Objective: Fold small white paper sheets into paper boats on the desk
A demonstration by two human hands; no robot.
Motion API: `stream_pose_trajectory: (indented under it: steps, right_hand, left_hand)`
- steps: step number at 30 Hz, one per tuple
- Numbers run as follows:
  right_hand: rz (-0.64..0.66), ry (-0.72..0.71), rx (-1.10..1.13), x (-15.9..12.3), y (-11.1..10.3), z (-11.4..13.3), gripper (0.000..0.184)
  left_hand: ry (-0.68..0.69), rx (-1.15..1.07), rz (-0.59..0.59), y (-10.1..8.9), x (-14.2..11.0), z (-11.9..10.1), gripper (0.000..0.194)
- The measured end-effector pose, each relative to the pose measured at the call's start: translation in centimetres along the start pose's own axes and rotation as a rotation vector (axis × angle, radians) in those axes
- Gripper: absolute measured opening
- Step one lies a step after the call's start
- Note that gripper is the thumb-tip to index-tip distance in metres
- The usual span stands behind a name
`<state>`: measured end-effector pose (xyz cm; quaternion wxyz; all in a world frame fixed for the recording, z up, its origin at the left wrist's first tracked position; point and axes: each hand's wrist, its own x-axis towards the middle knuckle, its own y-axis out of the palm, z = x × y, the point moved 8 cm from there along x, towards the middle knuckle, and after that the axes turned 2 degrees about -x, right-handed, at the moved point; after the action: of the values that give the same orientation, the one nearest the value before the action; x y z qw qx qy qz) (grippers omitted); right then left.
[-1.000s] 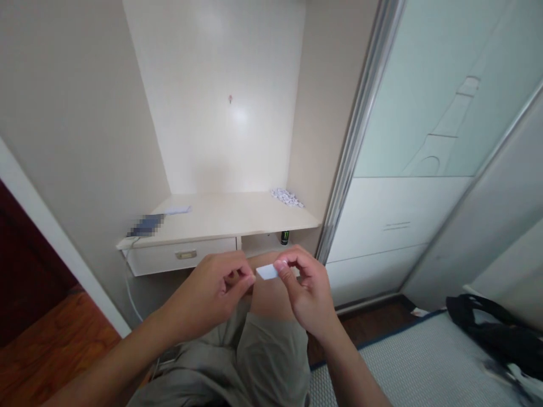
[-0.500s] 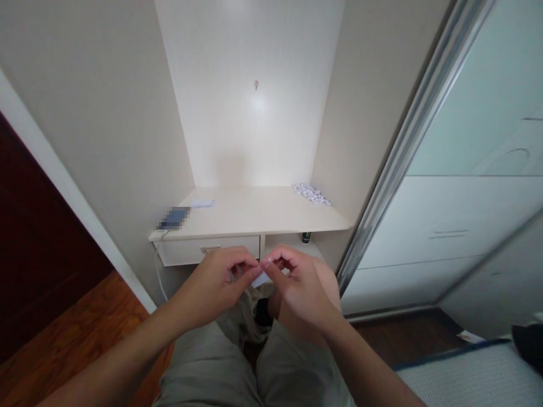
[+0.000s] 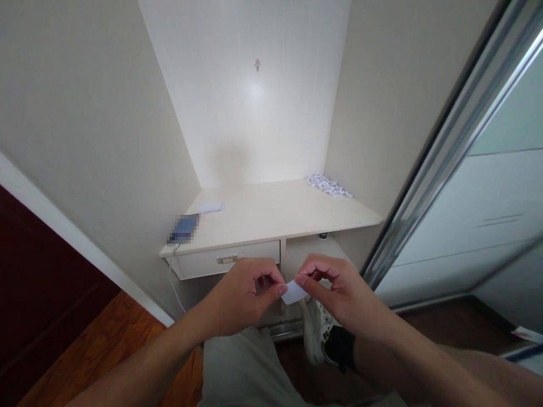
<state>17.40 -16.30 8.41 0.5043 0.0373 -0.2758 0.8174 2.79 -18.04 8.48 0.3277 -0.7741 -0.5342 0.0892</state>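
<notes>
A small white slip of paper (image 3: 294, 292) is stretched between my two hands, in front of the desk and above my lap. The thumb and forefinger of my left hand (image 3: 250, 294) pinch its left edge. At its upper right edge, my right hand (image 3: 335, 288) grips it between thumb and bent forefinger. The fingertips cover both ends of the slip, and its middle shows plain white.
A white desk (image 3: 263, 217) stands ahead, with a drawer (image 3: 229, 260) at left. On it lie a pixelated phone-like device (image 3: 184, 229) with a cable, folded white paper (image 3: 212, 207) and a heap of small paper pieces (image 3: 328, 185). A can (image 3: 323, 236) stands in the shelf below.
My hands came together over the slip, then drew slightly apart, with the left now pinching it too. My view has turned right, and my right leg has swung out to the right.
</notes>
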Motion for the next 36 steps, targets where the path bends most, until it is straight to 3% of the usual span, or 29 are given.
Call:
stream_pose_trajectory:
  steps: [3,7,12,16,22,26,30,36]
  right_hand:
    - [-0.026,0.017,0.023,0.8,-0.8,-0.7,0.024]
    - [-0.082,0.083,0.067,2.7,-3.8,-2.0,0.028]
    - [-0.084,0.216,0.186,7.4,-6.6,-5.7,0.03]
    - [0.102,0.325,0.263,13.2,-5.2,-10.5,0.039]
    - [0.328,0.287,0.402,24.1,-4.0,-18.1,0.018]
    - [0.498,0.288,0.563,29.6,-3.5,-23.2,0.029]
    - [0.467,0.313,0.702,31.4,-3.6,-26.9,0.041]
    - [0.351,0.266,0.726,30.5,-4.3,-27.2,0.049]
  left_hand:
    - [0.005,0.003,-0.002,-0.3,1.1,0.2,0.018]
    - [-0.025,-0.039,-0.035,-1.6,3.1,1.2,0.018]
    - [-0.107,-0.293,-0.164,-3.5,7.2,6.1,0.023]
    - [-0.161,-0.463,-0.193,-3.5,12.3,11.4,0.026]
    - [-0.267,-0.759,-0.326,-4.3,20.7,19.1,0.028]
    - [-0.339,-1.004,-0.295,-4.0,24.8,22.7,0.033]
    - [-0.41,-1.048,-0.193,-2.8,26.9,24.7,0.037]
    - [-0.412,-1.084,-0.173,-1.4,27.3,26.0,0.028]
